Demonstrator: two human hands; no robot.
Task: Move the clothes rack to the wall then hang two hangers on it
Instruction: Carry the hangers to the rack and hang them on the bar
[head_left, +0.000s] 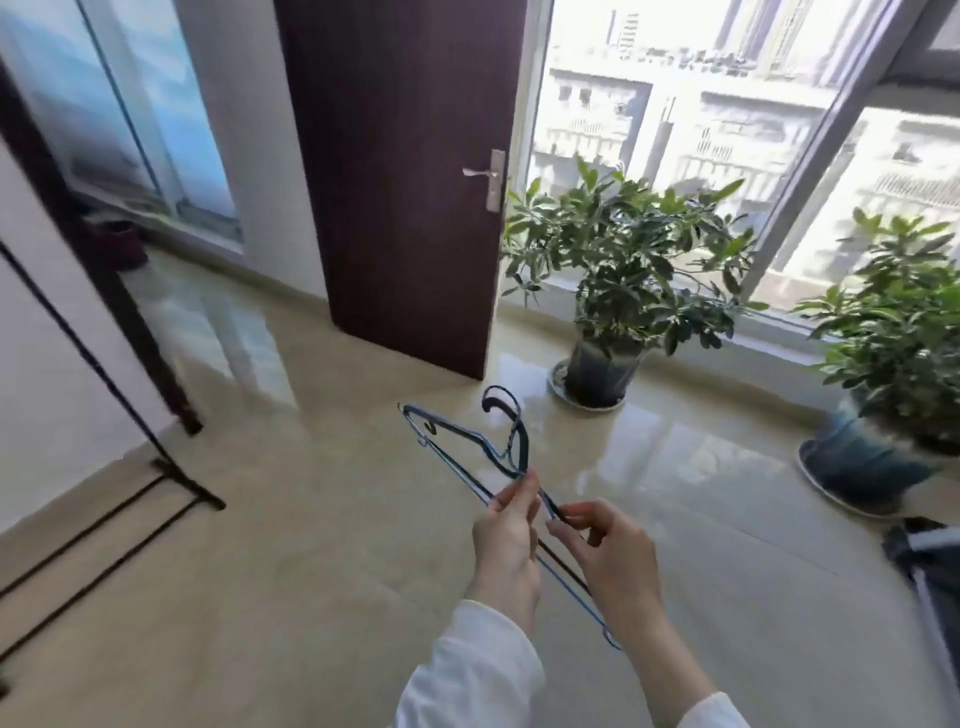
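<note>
Two hands (506, 535) (605, 551) pinch hangers (467, 441) over open floor (311, 571), rack (104, 374) leftward.

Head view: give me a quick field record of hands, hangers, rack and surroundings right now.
left hand: pinching the hangers
right hand: fingers closed on the hangers
hangers: blue wire, bunched together, hooks pointing away, held over the floor
clothes rack: black frame at left beside the white wall, no hanger seen on it
door: dark brown, open
potted plants: two, by the window
task state: hangers not yet hung
</note>
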